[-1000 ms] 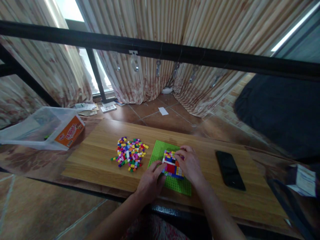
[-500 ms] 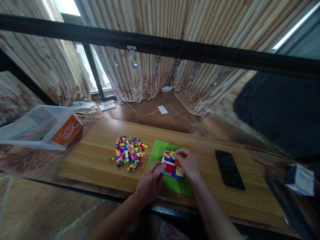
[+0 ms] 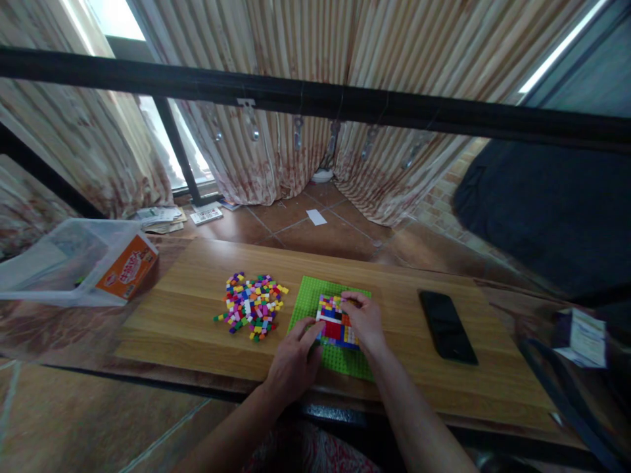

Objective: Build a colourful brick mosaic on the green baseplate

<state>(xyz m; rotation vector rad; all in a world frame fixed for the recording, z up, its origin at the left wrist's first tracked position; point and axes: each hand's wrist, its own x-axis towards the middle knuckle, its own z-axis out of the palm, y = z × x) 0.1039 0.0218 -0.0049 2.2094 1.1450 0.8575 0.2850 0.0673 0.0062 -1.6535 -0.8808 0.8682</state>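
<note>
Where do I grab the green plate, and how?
I'd pinch the green plate by its far left corner, coming from the left: it lies flat and shows uncovered there, the brick build stands farther right, and the left hand hides the near left corner.

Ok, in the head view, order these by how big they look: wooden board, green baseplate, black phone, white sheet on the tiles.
Largest first:
Wooden board
Green baseplate, partly covered
Black phone
White sheet, perhaps shrunk by distance
</note>
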